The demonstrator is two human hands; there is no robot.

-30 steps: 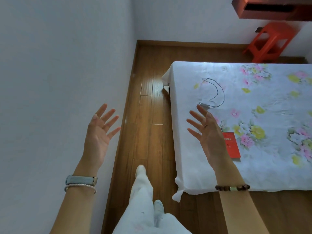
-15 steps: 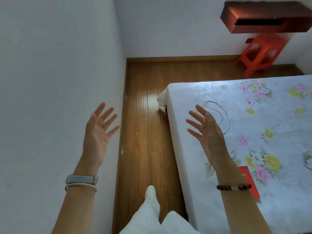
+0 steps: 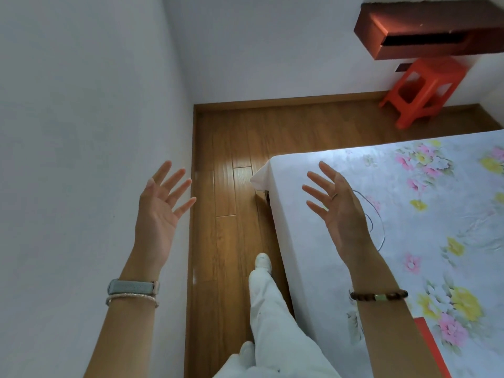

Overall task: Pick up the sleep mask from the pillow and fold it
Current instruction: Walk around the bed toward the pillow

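I see no padded sleep mask or pillow here; only a thin dark looped cord (image 3: 377, 214) lies flat on the floral bed sheet (image 3: 436, 227) near the bed's corner, partly hidden behind my right hand (image 3: 341, 211); whether it belongs to the mask I cannot tell.

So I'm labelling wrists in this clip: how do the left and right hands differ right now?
The left hand hovers in front of the white wall, while the right hand hovers over the corner of the floral bed sheet. The left wrist wears a grey-blue band and a thin bangle; the right wrist wears a dark bead bracelet. A ring shows only on the right hand. Both are open, fingers spread, holding nothing.
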